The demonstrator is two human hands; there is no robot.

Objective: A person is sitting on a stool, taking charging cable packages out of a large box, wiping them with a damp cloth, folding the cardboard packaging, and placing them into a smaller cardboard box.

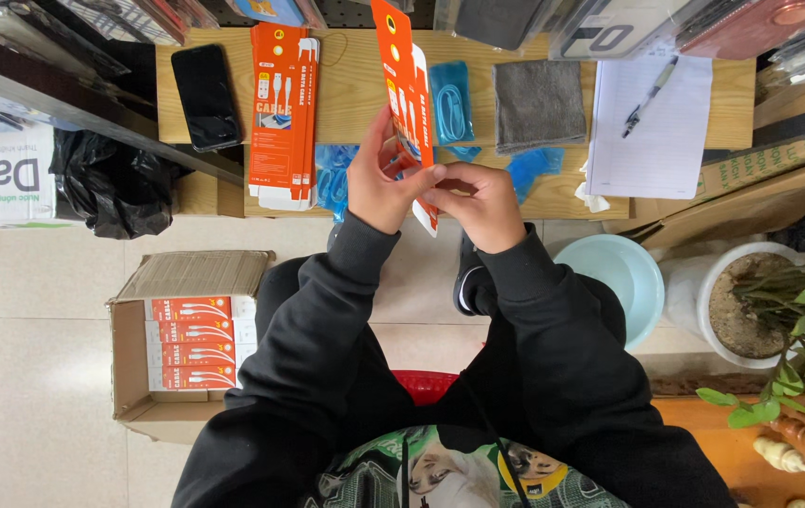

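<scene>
The person's left hand and right hand meet over the front edge of the wooden table, both closed on a flat orange and white cable box that stands on edge between them. The left hand wraps its fingers round the box's lower part, thumb reaching across to the right hand; the right hand pinches the bottom flap, fingers curled tight. Just left lies a stack of flat orange boxes, beyond it a black phone. A blue bagged cable lies behind the hands
</scene>
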